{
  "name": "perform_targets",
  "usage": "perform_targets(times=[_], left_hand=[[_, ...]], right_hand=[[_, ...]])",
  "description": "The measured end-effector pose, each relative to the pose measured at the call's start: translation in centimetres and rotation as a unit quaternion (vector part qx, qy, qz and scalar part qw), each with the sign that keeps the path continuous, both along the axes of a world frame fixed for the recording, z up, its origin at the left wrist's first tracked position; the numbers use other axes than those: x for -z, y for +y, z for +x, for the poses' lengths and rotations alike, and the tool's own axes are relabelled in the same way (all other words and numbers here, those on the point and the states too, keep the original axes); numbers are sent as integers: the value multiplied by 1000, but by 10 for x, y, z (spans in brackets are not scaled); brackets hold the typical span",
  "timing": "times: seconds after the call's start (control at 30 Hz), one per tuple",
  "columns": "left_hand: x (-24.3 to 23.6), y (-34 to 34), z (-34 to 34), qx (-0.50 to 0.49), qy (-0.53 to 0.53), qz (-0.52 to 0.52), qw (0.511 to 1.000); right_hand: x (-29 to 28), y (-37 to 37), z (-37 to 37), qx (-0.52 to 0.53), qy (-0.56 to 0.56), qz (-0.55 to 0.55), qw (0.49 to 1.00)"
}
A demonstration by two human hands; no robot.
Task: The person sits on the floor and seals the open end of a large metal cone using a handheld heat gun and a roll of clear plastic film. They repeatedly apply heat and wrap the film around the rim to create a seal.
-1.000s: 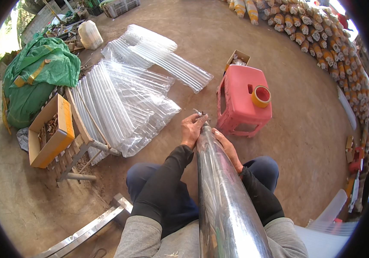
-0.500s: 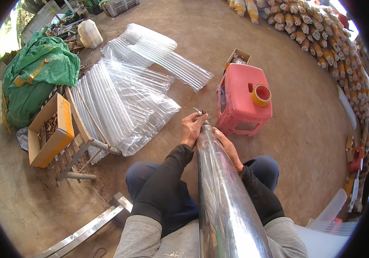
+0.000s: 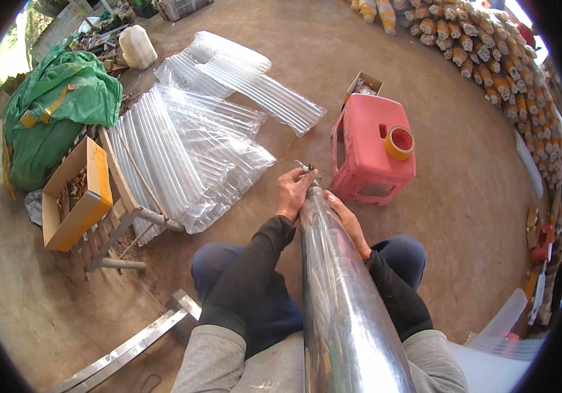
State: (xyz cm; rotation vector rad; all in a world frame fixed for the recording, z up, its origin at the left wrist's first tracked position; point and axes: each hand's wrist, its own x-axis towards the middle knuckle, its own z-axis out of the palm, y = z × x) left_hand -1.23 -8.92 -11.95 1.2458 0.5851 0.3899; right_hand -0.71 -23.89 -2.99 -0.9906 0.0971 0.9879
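A long, shiny metal-looking tube (image 3: 346, 301) runs from the lower edge, between my forearms, to my hands, narrowing in the picture toward its far end. At that end my left hand (image 3: 292, 195) is closed, thumb and finger pinched at a small dark and silvery piece (image 3: 305, 168) whose kind I cannot make out. Close behind it, my right hand (image 3: 348, 221) curves round the tube's right side, fingers against its surface. Part of the tube's tip is hidden by my left fingers.
A pink plastic stool (image 3: 376, 141) stands just beyond my right hand, with a roll of yellow tape (image 3: 399, 142) on top. Clear plastic-wrapped tubes (image 3: 169, 154) lie ahead left. A cardboard box (image 3: 91, 203) rests on a low bench (image 3: 124, 209). Orange-ended bundles (image 3: 490, 72) are stacked far right.
The view has shifted very slightly. Both hands stay at the far end of the tube, with hardly any visible movement of the fingers.
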Motion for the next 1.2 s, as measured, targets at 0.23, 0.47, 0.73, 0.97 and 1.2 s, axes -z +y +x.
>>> perform_targets(times=[0.23,0.47,0.73,0.97,1.2], left_hand=[[2,-1,-1,-7,-9,-16,1000],[0,0,-1,-5,4,-3,1000],[4,-2,-2,-3,4,-6,1000],[6,-1,-2,3,7,-1,1000],[8,-2,-2,-2,-3,0,1000]], right_hand=[[-13,2,0,-23,20,-14,999],[-8,1,0,-23,-32,-34,999],[10,2,-2,18,22,1,1000],[18,-1,-2,15,2,22,1000],[9,2,-3,12,33,29,999]])
